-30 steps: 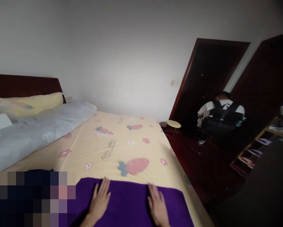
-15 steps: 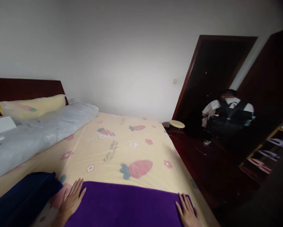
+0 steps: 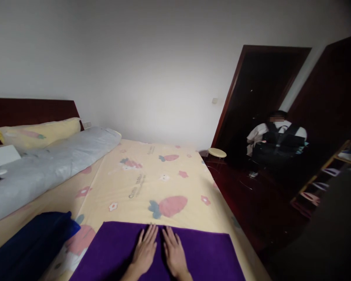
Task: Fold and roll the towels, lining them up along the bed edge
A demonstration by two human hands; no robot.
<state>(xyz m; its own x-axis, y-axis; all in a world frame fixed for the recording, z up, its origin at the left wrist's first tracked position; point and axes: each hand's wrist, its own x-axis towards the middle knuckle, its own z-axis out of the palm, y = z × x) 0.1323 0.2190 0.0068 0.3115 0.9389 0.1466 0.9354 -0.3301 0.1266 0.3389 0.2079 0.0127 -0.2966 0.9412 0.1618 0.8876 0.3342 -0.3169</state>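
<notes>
A purple cloth (image 3: 210, 249) lies spread flat on the bed, its far edge running across the patterned yellow sheet (image 3: 152, 179). My left hand (image 3: 145, 249) rests flat on the cloth near the middle of that edge, fingers stretched out. Close beside it, my right hand (image 3: 174, 251) also lies flat on the cloth with its fingers extended. A narrow gap separates the two hands. The cloth's near part runs out of view. To the left of it is a dark blue folded cloth (image 3: 31, 244).
A grey rolled quilt (image 3: 64, 160) and a yellow pillow (image 3: 52, 130) lie by the headboard (image 3: 31, 107). Beyond the bed's right edge stand a round stool (image 3: 217, 152) and a seated person with a backpack (image 3: 277, 144). A shoe rack (image 3: 318, 177) is at far right.
Both hands have moved inward from the purple cloth's left and right far corners to its middle. They stay flat on it. The view has shifted slightly.
</notes>
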